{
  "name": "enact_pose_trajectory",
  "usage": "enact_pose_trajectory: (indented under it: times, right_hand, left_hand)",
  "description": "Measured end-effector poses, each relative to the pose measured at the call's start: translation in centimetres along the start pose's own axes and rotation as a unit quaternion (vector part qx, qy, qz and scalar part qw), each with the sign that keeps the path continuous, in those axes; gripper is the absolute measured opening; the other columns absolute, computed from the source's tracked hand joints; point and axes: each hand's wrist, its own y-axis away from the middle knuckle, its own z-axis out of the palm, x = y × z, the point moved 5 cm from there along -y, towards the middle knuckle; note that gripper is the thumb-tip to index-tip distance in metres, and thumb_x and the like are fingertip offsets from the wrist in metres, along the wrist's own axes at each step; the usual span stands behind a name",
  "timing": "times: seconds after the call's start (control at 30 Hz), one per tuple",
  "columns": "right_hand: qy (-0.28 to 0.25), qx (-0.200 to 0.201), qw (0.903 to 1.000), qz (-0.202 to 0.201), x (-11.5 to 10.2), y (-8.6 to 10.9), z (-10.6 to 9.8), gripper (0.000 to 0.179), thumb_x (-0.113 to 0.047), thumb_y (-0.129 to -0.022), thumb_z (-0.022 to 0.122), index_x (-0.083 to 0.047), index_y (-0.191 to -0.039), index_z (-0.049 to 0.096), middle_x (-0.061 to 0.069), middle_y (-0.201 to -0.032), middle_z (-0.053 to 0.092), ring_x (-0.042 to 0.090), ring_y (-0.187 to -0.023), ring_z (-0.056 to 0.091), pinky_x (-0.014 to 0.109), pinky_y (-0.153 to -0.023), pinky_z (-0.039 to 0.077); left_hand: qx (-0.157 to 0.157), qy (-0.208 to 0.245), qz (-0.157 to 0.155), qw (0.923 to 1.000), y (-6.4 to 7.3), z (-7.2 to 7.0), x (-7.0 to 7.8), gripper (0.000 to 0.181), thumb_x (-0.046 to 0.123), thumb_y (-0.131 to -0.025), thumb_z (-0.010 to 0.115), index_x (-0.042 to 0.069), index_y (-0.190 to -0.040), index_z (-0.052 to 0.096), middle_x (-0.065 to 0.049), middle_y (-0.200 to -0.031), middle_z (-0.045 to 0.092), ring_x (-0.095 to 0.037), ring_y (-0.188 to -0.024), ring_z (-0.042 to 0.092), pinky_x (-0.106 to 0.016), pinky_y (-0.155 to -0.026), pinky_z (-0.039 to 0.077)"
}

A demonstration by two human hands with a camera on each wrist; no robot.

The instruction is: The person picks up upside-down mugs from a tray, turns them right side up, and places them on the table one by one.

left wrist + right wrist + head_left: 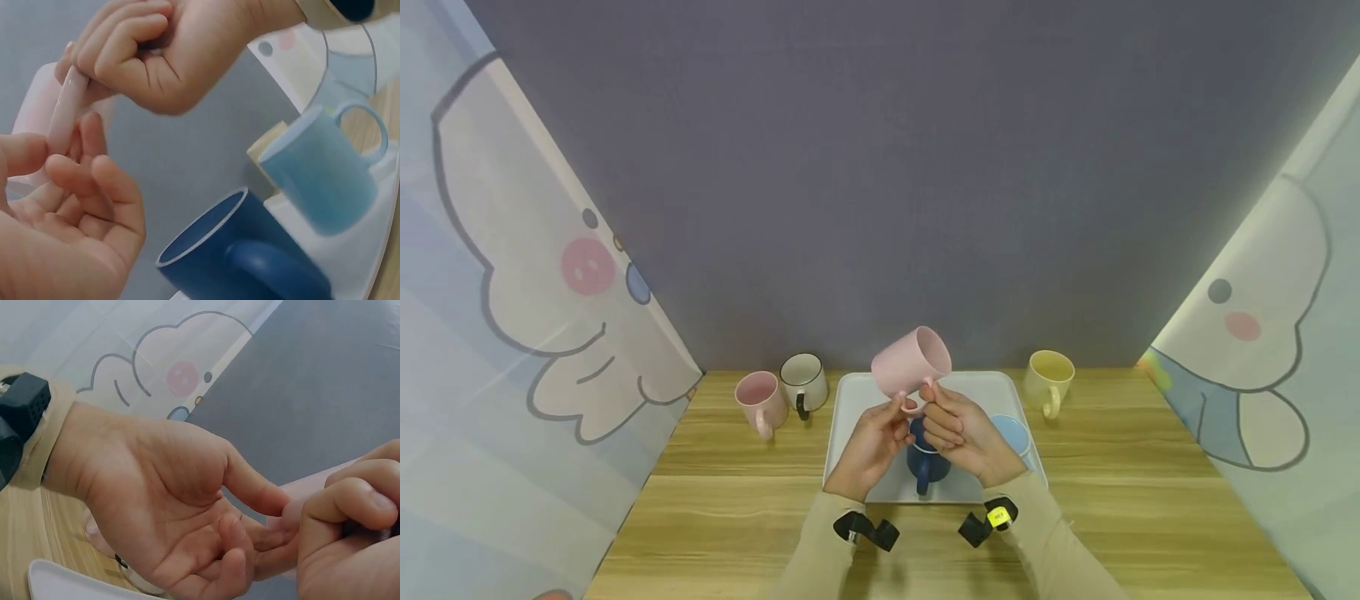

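A pink mug is held up above the white tray, lying on its side in the air with its mouth toward the upper right. My left hand pinches one end of its handle between thumb and fingers. At the handle's other end, my right hand grips with thumb and curled fingers. Below the hands a dark blue mug stands on the tray, partly covered by the right hand. A light blue mug stands on the tray's right side, partly behind the right wrist in the head view.
Left of the tray, another pink mug and a white mug with a black rim and handle stand on the wooden table. A yellow mug stands to the right. A grey wall rises behind.
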Motion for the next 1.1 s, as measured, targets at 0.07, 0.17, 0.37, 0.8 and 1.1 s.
enact_pose_trajectory:
  times: [0.07,0.17,0.37,0.8,1.1]
  right_hand:
    - [0.005,-0.014,0.9998,-0.010,0.0,0.1,0.1,0.042,-0.024,-0.114,0.016,-0.011,-0.105,0.055,-0.007,-0.056,0.034,0.013,-0.045,0.010,0.023,-0.048,0.009]
    - [0.007,-0.017,0.9994,-0.028,-0.1,0.4,0.1,0.043,-0.024,-0.114,0.014,-0.011,-0.103,0.054,-0.006,-0.056,0.030,0.013,-0.045,0.010,0.024,-0.048,0.007]
    - [0.055,0.008,0.9964,-0.064,-1.3,1.4,-0.4,0.041,-0.024,-0.114,0.015,-0.011,-0.101,0.051,-0.002,-0.056,0.021,0.015,-0.046,0.011,0.026,-0.047,0.007]
    - [0.182,0.066,0.9745,-0.113,-4.8,5.9,-3.0,0.043,-0.016,-0.114,0.015,-0.011,-0.099,0.055,0.004,-0.055,0.021,0.019,-0.048,0.014,0.032,-0.050,0.006]
    - [0.294,0.127,0.9395,-0.122,-7.3,9.1,-4.0,0.041,-0.014,-0.114,0.023,-0.011,-0.093,0.057,0.005,-0.051,0.023,0.023,-0.047,0.015,0.036,-0.053,0.010]
  left_hand:
    - [0.007,-0.025,0.000,0.9997,0.0,-0.1,-0.2,0.029,0.033,-0.107,0.053,0.021,-0.092,0.074,0.010,-0.089,0.074,-0.006,-0.061,0.042,-0.023,-0.070,0.045]
    - [0.027,-0.050,0.000,0.9984,0.0,-0.3,-0.2,0.023,0.031,-0.105,0.058,0.017,-0.096,0.074,0.007,-0.091,0.072,-0.007,-0.062,0.045,-0.024,-0.069,0.047]
    - [0.119,-0.115,0.028,0.9858,0.1,-2.7,0.5,0.018,0.018,-0.102,0.060,0.003,-0.106,0.070,0.003,-0.088,0.069,-0.007,-0.061,0.046,-0.023,-0.066,0.050]
    - [0.333,-0.477,0.121,0.8043,1.2,-10.3,2.2,0.006,0.009,-0.089,0.071,0.006,-0.091,0.076,-0.009,-0.082,0.073,-0.016,-0.069,0.061,-0.030,-0.063,0.047]
    - [0.324,-0.616,0.064,0.7147,2.2,-13.1,1.7,0.012,0.005,-0.079,0.068,0.002,-0.090,0.074,-0.015,-0.085,0.074,-0.038,-0.080,0.070,-0.050,-0.068,0.053]
